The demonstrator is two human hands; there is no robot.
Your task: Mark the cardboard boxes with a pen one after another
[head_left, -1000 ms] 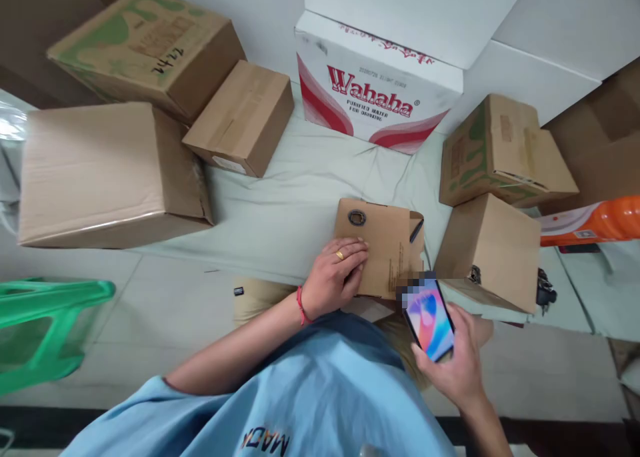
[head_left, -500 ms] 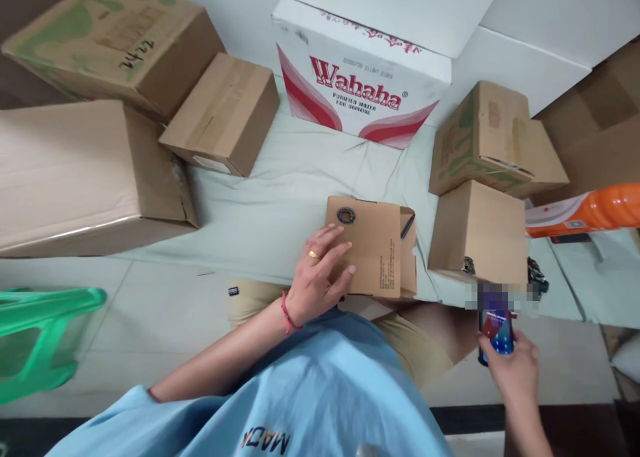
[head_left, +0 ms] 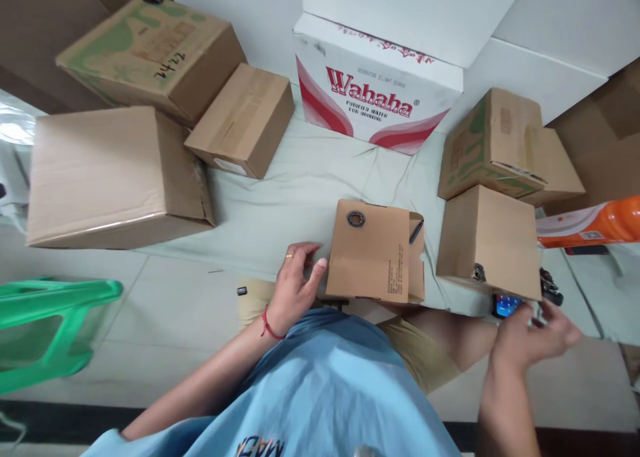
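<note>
A small brown box (head_left: 370, 250) with printed text and a dark round mark lies at the cloth's front edge, its right end flap standing open. Just left of it is my left hand (head_left: 296, 285), empty, fingers apart and slightly curled. My right hand (head_left: 543, 330) is at the lower right, by the front corner of a plain brown box (head_left: 507, 243). Its thumb and fingers are bent around something small and dark that I cannot make out. Beside that hand, a phone (head_left: 506, 305) with a lit screen shows partly under the box's edge.
Larger cartons (head_left: 100, 170) stand on the left of the pale green cloth (head_left: 270, 223). At the back is a white Wahaba-style water carton (head_left: 375, 93) with red print. An orange bottle (head_left: 600, 222) lies far right. A green stool (head_left: 60, 323) stands lower left.
My left hand has come off the small box and moved left. My right hand has let go of the phone, which now sits by the right box, and has moved up and right.
</note>
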